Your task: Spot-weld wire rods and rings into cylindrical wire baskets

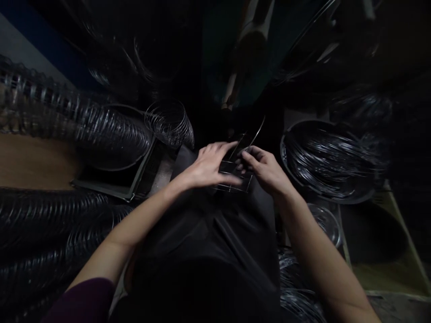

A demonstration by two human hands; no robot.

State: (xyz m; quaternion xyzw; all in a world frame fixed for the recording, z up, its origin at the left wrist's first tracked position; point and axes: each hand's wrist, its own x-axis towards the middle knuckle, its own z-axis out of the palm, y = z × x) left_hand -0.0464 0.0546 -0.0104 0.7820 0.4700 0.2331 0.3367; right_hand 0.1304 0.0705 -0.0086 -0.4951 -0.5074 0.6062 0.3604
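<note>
A small wire grid frame lies on my dark-clothed lap. My left hand rests flat across it, fingers stretched out toward the right. On the frame's right side, the fingers of my right hand are pinched together around a thin wire. A curved wire piece rises from the frame just beyond both hands. The scene is very dim, so the exact grip is hard to make out.
Long stacks of wire rings lie at the left and lower left. A smaller ring coil stands behind my left hand. A round basin of wire pieces sits at right, a smaller bowl below it.
</note>
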